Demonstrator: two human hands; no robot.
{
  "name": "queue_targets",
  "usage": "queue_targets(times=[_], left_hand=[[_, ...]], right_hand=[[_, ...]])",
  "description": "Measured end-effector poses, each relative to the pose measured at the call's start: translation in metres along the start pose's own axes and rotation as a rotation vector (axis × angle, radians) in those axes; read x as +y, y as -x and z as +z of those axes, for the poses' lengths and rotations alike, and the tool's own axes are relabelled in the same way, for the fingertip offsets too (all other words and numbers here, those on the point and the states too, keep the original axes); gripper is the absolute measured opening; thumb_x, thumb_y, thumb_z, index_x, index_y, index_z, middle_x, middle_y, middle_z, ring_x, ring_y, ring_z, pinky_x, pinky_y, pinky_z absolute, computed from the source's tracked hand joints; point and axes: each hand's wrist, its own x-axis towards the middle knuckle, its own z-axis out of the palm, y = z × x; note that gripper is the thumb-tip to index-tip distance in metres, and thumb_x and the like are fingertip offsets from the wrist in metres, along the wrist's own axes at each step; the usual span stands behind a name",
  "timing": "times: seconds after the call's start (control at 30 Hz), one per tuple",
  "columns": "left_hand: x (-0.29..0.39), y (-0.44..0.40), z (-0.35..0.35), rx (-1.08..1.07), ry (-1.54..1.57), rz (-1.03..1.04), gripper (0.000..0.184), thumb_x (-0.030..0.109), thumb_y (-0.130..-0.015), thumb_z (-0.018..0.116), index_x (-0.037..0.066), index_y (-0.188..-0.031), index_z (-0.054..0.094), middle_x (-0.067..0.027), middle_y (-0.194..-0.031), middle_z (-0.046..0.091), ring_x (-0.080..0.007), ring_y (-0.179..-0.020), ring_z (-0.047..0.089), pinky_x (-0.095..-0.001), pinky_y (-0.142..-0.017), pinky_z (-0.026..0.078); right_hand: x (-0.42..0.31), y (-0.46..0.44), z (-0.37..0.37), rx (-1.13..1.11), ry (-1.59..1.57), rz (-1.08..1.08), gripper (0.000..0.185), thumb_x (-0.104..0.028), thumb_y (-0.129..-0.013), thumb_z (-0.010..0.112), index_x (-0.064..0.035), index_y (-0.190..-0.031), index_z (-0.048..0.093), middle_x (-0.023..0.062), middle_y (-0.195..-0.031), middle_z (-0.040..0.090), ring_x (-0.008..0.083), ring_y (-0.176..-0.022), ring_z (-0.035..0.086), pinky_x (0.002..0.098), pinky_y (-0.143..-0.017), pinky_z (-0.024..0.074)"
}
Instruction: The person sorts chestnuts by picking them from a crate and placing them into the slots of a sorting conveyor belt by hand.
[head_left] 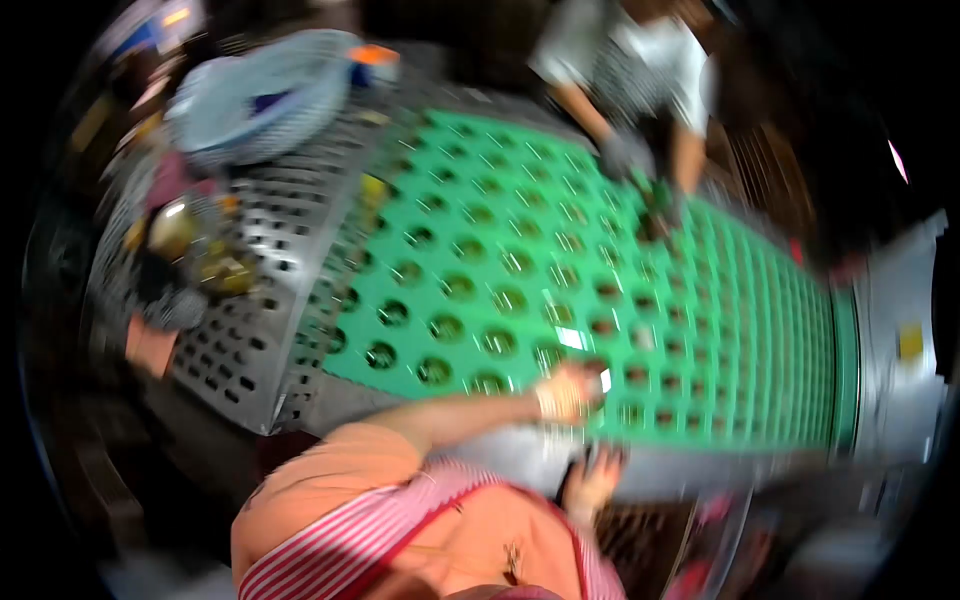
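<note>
My left hand [573,390] reaches over the near edge of a green perforated sheet [450,215], whose rows of round holes slope across the metal work surface. The fingers are smeared by motion, and I cannot make out what they hold, if anything. Lower and a little to the right, my right hand [594,480] is at the metal front edge, close to something dark; its fingers are blurred too. Both hands are near each other but apart.
Across the sheet, a co-worker's gloved hands [628,158] hover near a dark green item. A pale blue basket [262,95] sits at the upper left on perforated metal [290,215]. Another person's gloved hand is at the far left, beside a bag of yellowish items [226,270].
</note>
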Motion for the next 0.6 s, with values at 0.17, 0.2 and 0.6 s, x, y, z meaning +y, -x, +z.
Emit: queue_targets(times=[0.17, 0.2, 0.6], left_hand=[[0.000, 0.017, -0.030, -0.083, -0.136, 0.048, 0.055, 0.027, -0.075, 0.065, 0.001, -0.123, 0.057, -0.0245, -0.124, 0.056, -0.0414, -0.113, 0.053, -0.0508, -0.095, 0.045], [-0.003, 0.030, -0.048, 0.160, -0.098, 0.092, 0.061, 0.023, -0.073, 0.065, -0.005, -0.127, 0.053, -0.0270, -0.125, 0.054, -0.0434, -0.112, 0.052, -0.0516, -0.097, 0.043], [0.281, -0.112, 0.042, 0.081, 0.828, 0.100, 0.046, 0.016, -0.087, 0.066, 0.003, -0.129, 0.054, -0.0194, -0.125, 0.057, -0.0357, -0.111, 0.058, -0.0418, -0.095, 0.047]], right_hand=[[-0.024, 0.014, 0.011, 0.301, -0.003, -0.059, 0.040, -0.015, -0.075, 0.066, -0.0055, -0.114, 0.060, 0.0202, -0.103, 0.061, 0.0409, -0.095, 0.058, 0.0500, -0.086, 0.0482], [-0.038, 0.014, 0.022, 0.251, -0.133, 0.014, 0.039, -0.016, -0.076, 0.065, -0.0053, -0.114, 0.059, 0.0205, -0.112, 0.060, 0.0421, -0.106, 0.056, 0.0498, -0.094, 0.0463], [0.136, 0.106, -0.147, 0.322, -0.178, 0.070, 0.027, -0.012, -0.072, 0.070, -0.0070, -0.098, 0.065, 0.0178, -0.109, 0.062, 0.0387, -0.106, 0.059, 0.0466, -0.091, 0.0493]])
